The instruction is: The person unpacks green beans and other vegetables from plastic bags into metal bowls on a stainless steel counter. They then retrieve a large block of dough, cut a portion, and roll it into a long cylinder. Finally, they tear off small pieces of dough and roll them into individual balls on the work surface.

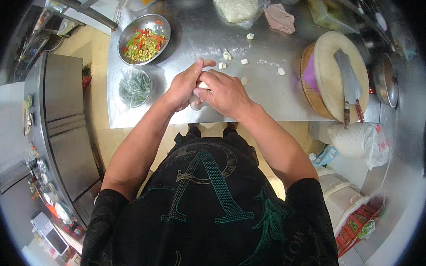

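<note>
My left hand (187,84) and my right hand (222,92) meet over the near edge of the steel table (171,115). Between them is a piece of white dough (203,85), pinched by the fingers of my right hand and resting against my left. A pale rounded shape, partly hidden, shows just below the fingers. Beyond my hands, several small dough pieces (227,56) lie scattered on the floured tabletop. At the far side a larger mass of dough (236,6) sits in clear plastic, with a pink cloth (280,18) beside it.
A metal bowl of cut peppers (144,39) stands at the left, above a plastic-covered container of greens (134,87). To the right, a cleaver (348,76) and another handled tool (359,111) lie on a round chopping board (327,49). A metal pan (386,80) is farther right.
</note>
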The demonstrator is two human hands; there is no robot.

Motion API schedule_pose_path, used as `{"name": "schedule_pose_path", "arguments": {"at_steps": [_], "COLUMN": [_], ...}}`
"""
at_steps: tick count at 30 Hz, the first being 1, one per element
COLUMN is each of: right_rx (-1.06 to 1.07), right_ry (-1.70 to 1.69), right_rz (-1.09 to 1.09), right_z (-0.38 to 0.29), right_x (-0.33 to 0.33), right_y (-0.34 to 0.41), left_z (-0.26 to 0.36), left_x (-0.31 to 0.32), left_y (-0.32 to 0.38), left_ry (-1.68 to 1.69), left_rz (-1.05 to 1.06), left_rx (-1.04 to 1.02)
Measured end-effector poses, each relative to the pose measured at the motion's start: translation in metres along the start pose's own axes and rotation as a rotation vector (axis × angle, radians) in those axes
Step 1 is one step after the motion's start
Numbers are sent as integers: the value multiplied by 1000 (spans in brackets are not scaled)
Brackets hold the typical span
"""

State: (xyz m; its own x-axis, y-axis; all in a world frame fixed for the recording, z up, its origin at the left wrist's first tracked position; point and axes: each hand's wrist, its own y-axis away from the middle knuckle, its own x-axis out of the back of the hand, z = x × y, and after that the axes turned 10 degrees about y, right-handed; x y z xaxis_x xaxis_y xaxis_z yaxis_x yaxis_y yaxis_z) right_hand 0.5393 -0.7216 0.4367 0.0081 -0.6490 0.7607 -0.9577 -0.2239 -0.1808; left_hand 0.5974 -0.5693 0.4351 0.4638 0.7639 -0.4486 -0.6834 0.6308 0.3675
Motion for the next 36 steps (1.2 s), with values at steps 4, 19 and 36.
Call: {"name": "schedule_pose_path", "arguments": {"at_steps": [4, 19, 36], "right_rx": [74, -742, 23], "right_ry": [68, 253, 25], "right_rz": [327, 228, 339], "right_z": [-3, 196, 3], "right_x": [0, -43, -4], "right_y": [-3, 75, -3], "left_z": [-12, -6, -14], "left_x": [4, -5, -17], "left_y": [2, 20, 11], "left_ry": [-21, -310, -253], "left_rz": [126, 55, 308], "left_rx": [14, -74, -12]}}
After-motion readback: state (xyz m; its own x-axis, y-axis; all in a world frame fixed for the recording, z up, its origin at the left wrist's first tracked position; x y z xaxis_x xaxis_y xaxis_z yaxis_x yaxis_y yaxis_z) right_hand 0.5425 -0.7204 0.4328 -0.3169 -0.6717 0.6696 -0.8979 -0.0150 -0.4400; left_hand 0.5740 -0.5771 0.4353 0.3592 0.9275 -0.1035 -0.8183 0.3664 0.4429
